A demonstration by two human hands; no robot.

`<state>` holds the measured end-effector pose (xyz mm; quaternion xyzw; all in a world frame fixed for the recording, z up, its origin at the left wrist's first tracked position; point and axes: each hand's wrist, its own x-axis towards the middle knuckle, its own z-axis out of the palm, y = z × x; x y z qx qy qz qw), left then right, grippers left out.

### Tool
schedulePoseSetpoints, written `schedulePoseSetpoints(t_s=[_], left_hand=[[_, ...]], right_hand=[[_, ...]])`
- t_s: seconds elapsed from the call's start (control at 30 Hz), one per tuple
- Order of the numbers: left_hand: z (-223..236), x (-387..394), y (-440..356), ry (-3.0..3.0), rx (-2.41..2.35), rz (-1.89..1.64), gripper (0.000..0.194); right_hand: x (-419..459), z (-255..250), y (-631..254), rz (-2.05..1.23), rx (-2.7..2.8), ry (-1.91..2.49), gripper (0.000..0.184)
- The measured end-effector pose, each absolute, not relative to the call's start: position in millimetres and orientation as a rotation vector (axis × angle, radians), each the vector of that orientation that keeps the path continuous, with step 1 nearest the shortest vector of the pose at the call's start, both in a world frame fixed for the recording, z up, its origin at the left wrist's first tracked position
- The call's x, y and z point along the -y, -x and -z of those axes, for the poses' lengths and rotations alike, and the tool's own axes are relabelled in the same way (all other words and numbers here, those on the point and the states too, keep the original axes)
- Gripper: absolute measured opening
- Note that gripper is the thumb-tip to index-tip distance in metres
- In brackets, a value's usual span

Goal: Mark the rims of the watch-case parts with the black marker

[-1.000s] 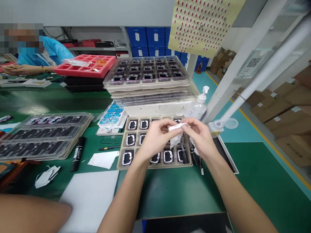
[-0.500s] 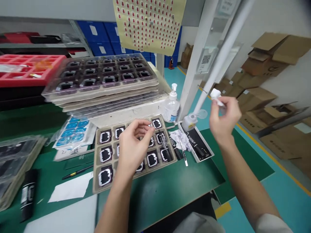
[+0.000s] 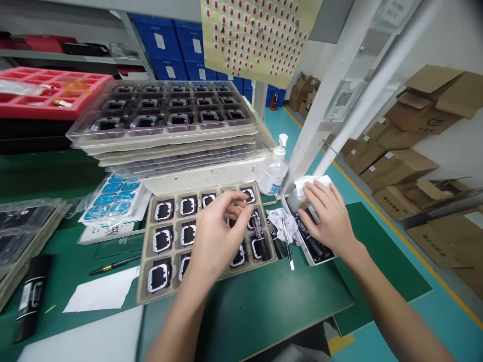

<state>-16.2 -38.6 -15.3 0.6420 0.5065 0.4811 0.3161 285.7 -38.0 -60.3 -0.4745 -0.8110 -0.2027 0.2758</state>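
Note:
My left hand (image 3: 226, 226) hovers over a moulded tray (image 3: 145, 256) of dark, white-rimmed watch-like frames (image 3: 162, 240). Its thumb and index finger come together in a pinch, and whatever they hold is too small or hidden to make out. On the right, my right hand (image 3: 330, 213) presses a white wipe (image 3: 312, 182) down on top of a small dispenser bottle (image 3: 296, 202). Its fingers lie extended over the wipe, with the thumb lower down. The bottle stands in a narrow open box (image 3: 326, 257) with black marker-printed items inside.
A pump bottle (image 3: 273, 173) stands behind the tray. Tweezers (image 3: 289, 246) and crumpled tissue (image 3: 278, 221) lie beside it, with black markers (image 3: 260, 234) on the tray's right side. Stacked trays (image 3: 169, 130) rise at the back. A white post (image 3: 328, 95) stands at right.
My right hand has moved down and left, bringing the wipe from mid-air onto the dispenser bottle, and its fingers have spread. My left hand keeps its pinch over the tray. The view has shifted slightly.

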Motion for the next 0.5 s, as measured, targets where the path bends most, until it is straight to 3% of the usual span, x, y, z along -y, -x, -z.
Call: schedulePoseSetpoints(t_s=[0.13,0.5], left_hand=[[16.0,38.5,18.5,-1.699,-1.334,-1.261,0.017],[13.2,40.6,18.3,-1.744,-1.310,-1.223,0.014]], right_hand=[[40.5,51.8,-282.3,0.614,1.998,1.310,0.055],[26.6,77.1,-277.9,0.625,2.191,1.417,0.054]])
